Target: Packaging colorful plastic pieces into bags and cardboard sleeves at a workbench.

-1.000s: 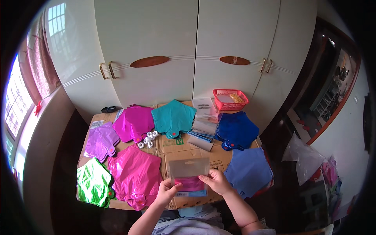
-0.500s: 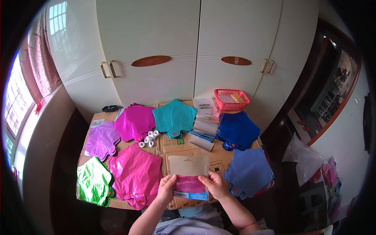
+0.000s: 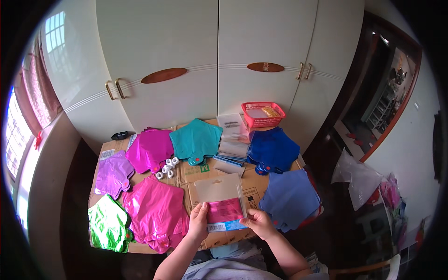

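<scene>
A flat clear pouch (image 3: pixel 217 189) is held up in front of me, with folded magenta foil (image 3: pixel 224 211) inside and a blue and white strip along its bottom. My left hand (image 3: pixel 199 222) pinches its left edge, thumb on the front. At the lower right corner my right hand (image 3: pixel 259 224) grips it, thumb over the blue strip. Fingers behind the pouch are hidden. Close to my left hand lies a stack of hot pink foil balloons (image 3: pixel 156 210); slate blue foil balloons (image 3: pixel 289 198) lie to the right of my right hand.
Around the cardboard-covered table (image 3: pixel 196 175) lie green (image 3: pixel 108 221), lilac (image 3: pixel 114 172), magenta (image 3: pixel 150 148), teal (image 3: pixel 196 140) and dark blue foil stacks (image 3: pixel 274 148). White ribbon rolls (image 3: pixel 169 167), flat packets (image 3: pixel 231 154) and a red basket (image 3: pixel 262 122) sit among them, before a white wardrobe (image 3: pixel 163 37).
My right hand has slid down the pouch's right side to its lower corner. The pouch has tilted slightly, and the whole view has shifted a little.
</scene>
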A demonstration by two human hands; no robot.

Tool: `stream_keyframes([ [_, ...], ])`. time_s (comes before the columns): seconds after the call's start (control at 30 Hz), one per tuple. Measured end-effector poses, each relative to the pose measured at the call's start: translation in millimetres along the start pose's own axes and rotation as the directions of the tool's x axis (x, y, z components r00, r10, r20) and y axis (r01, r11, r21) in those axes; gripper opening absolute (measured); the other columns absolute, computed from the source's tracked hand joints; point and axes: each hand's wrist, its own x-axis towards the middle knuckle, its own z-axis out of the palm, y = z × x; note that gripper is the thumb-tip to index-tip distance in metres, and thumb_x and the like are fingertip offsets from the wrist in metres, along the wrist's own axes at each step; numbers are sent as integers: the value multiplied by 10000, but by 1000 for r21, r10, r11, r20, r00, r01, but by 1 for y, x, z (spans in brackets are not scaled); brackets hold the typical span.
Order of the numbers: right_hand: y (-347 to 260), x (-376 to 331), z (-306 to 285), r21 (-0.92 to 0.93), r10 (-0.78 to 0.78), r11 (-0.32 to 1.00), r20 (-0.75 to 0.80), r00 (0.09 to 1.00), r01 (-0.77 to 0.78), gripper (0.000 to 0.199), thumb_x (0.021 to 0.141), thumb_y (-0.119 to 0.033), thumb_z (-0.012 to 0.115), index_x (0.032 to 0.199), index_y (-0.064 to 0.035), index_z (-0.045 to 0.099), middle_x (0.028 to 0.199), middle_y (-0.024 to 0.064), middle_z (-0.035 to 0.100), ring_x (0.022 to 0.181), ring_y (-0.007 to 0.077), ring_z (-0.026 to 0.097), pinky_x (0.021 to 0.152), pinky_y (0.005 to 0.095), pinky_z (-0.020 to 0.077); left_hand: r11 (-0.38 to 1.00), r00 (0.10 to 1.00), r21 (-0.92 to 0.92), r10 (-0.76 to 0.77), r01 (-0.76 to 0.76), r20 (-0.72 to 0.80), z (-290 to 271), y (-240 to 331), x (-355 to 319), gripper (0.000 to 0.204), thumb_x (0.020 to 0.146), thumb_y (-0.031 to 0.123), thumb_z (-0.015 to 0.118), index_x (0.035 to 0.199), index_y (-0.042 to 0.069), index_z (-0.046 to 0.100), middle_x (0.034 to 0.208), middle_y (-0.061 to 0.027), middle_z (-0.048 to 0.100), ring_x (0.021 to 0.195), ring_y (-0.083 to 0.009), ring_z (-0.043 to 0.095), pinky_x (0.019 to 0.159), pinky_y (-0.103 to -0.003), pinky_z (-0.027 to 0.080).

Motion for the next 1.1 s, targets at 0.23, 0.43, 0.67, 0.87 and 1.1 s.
stream_keyframes([
  [0.23,3,-13,-19,-78,38,996,26,999,-35,179,895,-109,648,1029,6,619,885,62,665,774,101,635,712,240,526,992,999,121,32,-33,18,7,-2,1,277,1011,268,453,1118,44,575,1030,-14,627,840,-74,564,759,-229,452],
  [0.43,-28,-30,-86,-90,-273,958,-565,779,271,274,862,-7,616,1099,-48,485,818,76,617,686,159,634,643,288,546,882,999,471,-30,8,39,-2,13,-12,220,958,126,492,1165,55,478,1015,-19,533,779,-65,436,688,-213,382],
  [0.67,-18,-107,-300,-299,-350,921,-916,197,249,215,913,-91,607,1104,-58,513,873,48,603,720,120,621,645,247,534,875,997,478,-59,79,-57,-13,40,-38,249,909,11,477,1156,22,504,1042,-34,531,877,-96,472,819,-250,396],
  [0.87,100,-145,-392,-296,-186,882,-934,306,-367,175,903,-91,519,1041,-44,617,911,91,662,800,218,647,691,349,535,869,998,495,45,-20,-39,-28,55,-51,270,999,133,393,1098,-16,595,889,-24,610,796,-55,509,744,-223,418],
  [1.1,147,-64,-352,454,331,856,-849,411,248,485,927,-395,485,1287,-71,499,1234,70,577,1088,245,577,868,496,475,645,983,748,176,-156,52,-37,69,-86,382,1015,235,423,1181,-55,608,1000,-102,639,979,-172,566,878,-295,426],
])
